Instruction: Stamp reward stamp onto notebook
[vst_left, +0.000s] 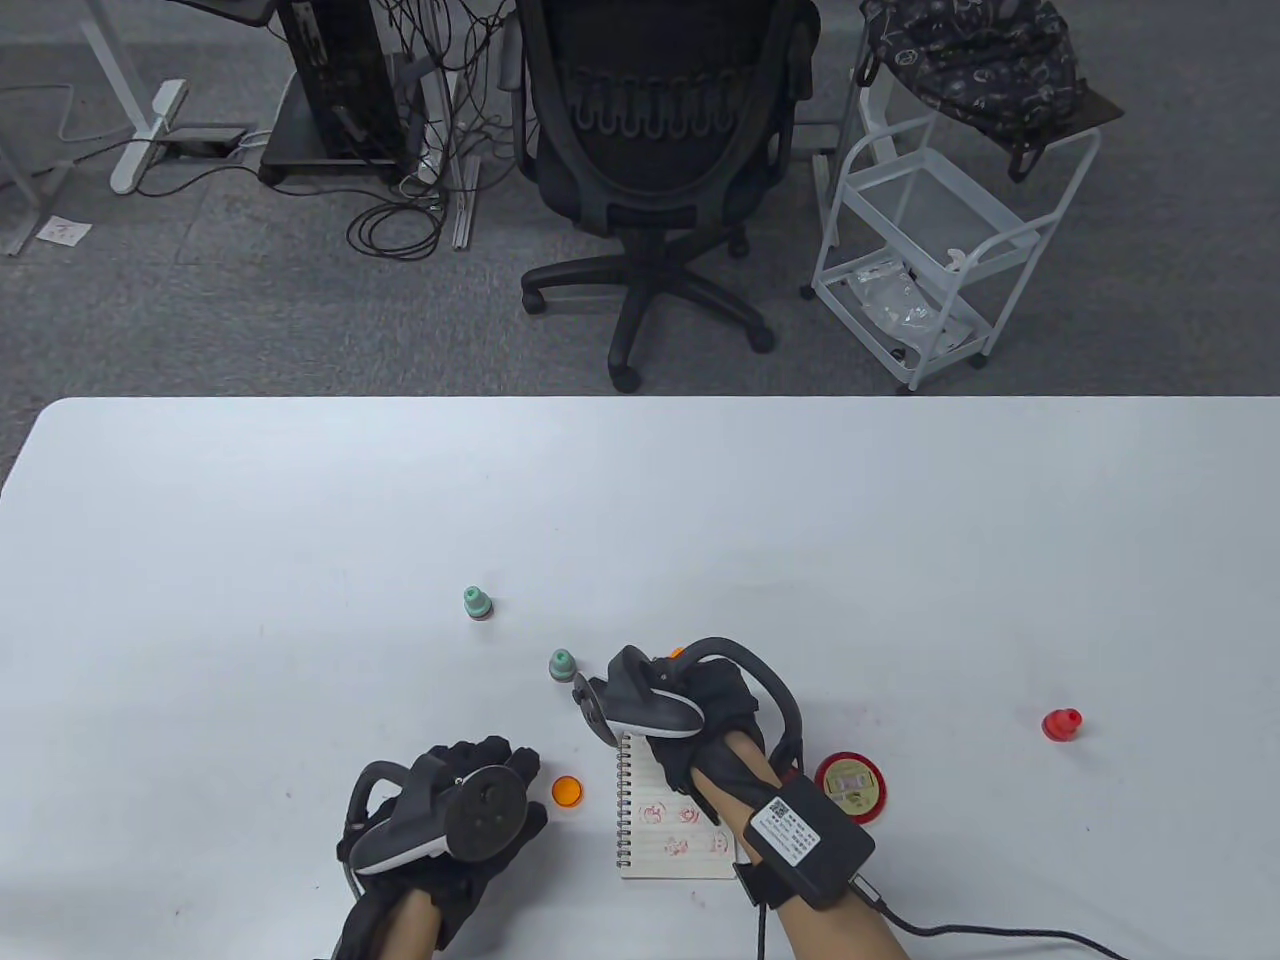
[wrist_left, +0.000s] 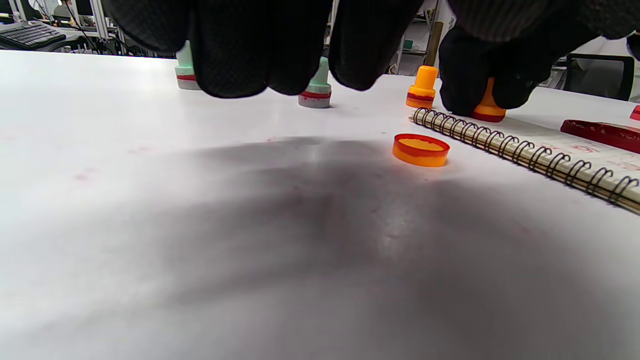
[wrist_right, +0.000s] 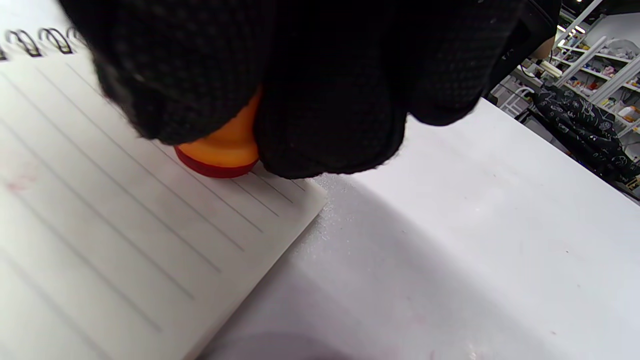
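Fingers (wrist_right: 325, 115) of the right hand (vst_left: 700, 700) gripped the orange stamp (wrist_right: 220, 150) low, pressing it flat on the notebook (wrist_right: 100, 210); left hand (vst_left: 450, 810) rested loose on the bench (vst_left: 300, 560).

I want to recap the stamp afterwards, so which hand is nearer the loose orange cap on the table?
Left. The left hand lies just beside the orange cap, apart from it. The right hand is farther, across the notebook, pressing the orange stamp onto the page.

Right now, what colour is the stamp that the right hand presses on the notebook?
Orange stamp, red base; right wrist view.
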